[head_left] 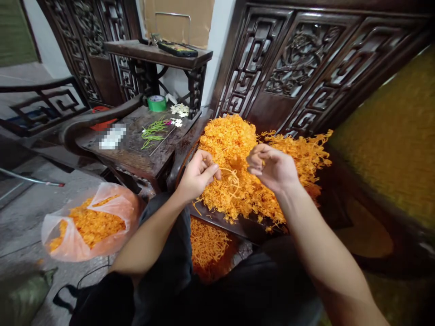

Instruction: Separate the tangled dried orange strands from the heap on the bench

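My left hand is closed, thumb against fingers, on a thin orange plastic piece with a curled, looped end pointing right. To its right, my right hand is raised with curled fingers, slightly blurred; what they hold, if anything, I cannot make out. Beneath and behind both hands lies a large heap of orange plastic flower pieces on a dark wooden seat. Between my legs, lower down, sits a pile of thin orange stem-like bits.
A clear plastic bag of orange pieces stands on the floor at left. On the dark side table lie green tape, green stems and white flowers. A phone rests on a higher stand. Carved wooden chair backs rise behind.
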{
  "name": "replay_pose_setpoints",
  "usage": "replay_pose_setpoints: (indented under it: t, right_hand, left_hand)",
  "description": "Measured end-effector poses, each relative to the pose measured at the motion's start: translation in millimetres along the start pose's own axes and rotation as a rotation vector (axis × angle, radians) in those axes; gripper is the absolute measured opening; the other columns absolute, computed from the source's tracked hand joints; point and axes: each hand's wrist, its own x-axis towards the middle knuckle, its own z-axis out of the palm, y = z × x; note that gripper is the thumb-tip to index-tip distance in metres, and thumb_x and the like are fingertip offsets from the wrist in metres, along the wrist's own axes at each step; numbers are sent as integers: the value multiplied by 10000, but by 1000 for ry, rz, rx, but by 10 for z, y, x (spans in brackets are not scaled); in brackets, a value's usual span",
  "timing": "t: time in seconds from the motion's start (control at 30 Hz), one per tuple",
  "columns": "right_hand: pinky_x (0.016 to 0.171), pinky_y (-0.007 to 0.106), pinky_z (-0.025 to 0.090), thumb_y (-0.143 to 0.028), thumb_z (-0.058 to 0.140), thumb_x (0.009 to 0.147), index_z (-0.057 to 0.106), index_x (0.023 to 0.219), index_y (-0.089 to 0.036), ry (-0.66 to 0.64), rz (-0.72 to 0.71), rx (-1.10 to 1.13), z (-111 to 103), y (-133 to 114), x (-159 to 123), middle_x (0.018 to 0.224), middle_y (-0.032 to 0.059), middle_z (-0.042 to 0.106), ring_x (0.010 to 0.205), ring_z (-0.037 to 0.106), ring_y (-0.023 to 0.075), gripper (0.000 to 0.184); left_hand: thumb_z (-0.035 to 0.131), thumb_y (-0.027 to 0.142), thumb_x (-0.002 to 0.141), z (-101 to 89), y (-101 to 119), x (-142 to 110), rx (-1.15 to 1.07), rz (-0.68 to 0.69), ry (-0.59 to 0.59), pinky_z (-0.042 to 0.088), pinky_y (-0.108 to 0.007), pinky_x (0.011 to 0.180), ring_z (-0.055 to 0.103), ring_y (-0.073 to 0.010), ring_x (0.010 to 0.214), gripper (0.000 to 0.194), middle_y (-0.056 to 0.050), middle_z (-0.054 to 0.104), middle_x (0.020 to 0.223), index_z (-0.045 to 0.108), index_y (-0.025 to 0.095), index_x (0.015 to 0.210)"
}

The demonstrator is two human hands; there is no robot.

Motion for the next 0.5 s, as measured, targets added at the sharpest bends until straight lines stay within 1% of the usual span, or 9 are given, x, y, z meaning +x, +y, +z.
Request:
replay_pose_setpoints:
  t: [0.07, 0.1, 0.13, 0.2, 0.27, 0.3, 0.37, 0.43, 0.5]
  right_hand:
    - [434, 234, 189, -497, 700, 897, 714, 961, -191, -120, 117, -100, 66, 109, -121, 565, -61, 350, 490, 257, 84, 313]
    - [442, 240, 161, -568, 686, 919, 712, 1056, -186, -189, 166, -154, 93, 169, -173, 571, -73, 328, 488, 223, 80, 407]
    - [451, 242, 146, -600, 704, 913, 699, 1122, -185, -259, 200, -196, 113, 225, -215, 576, -85, 313, 488, 204, 75, 465]
    - [463, 241, 131, -574, 783, 871, 679, 1162, -190, -368, 216, -225, 133, 315, -265, 576, -102, 313, 483, 189, 62, 492]
    - [464, 241, 133, -543, 826, 841, 676, 1089, -189, -405, 195, -215, 126, 362, -280, 571, -104, 349, 470, 199, 52, 458]
    - [464, 240, 134, -544, 835, 830, 669, 1019, -186, -401, 182, -212, 116, 367, -281, 572, -101, 371, 468, 208, 48, 438]
    - [464, 237, 136, -579, 839, 810, 626, 881, -183, -400, 167, -231, 92, 346, -286, 566, -95, 387, 468, 218, 45, 455]
    - [471, 235, 166, -606, 836, 798, 593, 796, -182, -427, 136, -340, 61, 287, -301, 564, -85, 404, 480, 254, 50, 489]
    - [490, 236, 236, -601, 833, 801, 602, 753, -179, -454, 83, -533, -4, 207, -317, 577, -63, 450, 508, 323, 66, 484]
  left_hand:
    - [655, 327, 951, -5, -7, 5, -6, 8, 16, 241, -184, 430, 377, -30, 423, 290, 44, 659, 676, 381, 234, 945]
    - [655, 320, 955, -2, -5, 1, -11, 12, 16, 247, -184, 435, 382, -31, 432, 292, 44, 656, 680, 377, 234, 940]
    - [659, 315, 956, 3, 3, -6, -16, 15, 15, 256, -184, 442, 389, -31, 442, 302, 45, 651, 679, 369, 234, 930]
    - [670, 312, 956, 14, 27, -22, -20, 14, 8, 274, -182, 457, 405, -33, 461, 336, 47, 639, 672, 347, 235, 904]
    - [677, 309, 954, 25, 52, -37, -20, 3, 0, 279, -180, 465, 412, -32, 469, 365, 46, 636, 665, 326, 237, 887]
    - [678, 308, 954, 30, 60, -42, -22, -4, -3, 273, -179, 464, 408, -31, 467, 371, 45, 638, 664, 321, 237, 884]
    - [678, 308, 952, 43, 68, -49, -29, -11, -10, 254, -177, 454, 392, -26, 458, 377, 43, 645, 668, 314, 238, 883]
    - [686, 313, 943, 57, 77, -60, -43, -20, -15, 236, -174, 443, 384, -25, 446, 385, 55, 626, 652, 313, 239, 879]
    - [719, 297, 912, 54, 119, -82, -56, -31, -22, 251, -170, 446, 428, -34, 454, 406, 86, 545, 607, 320, 238, 863]
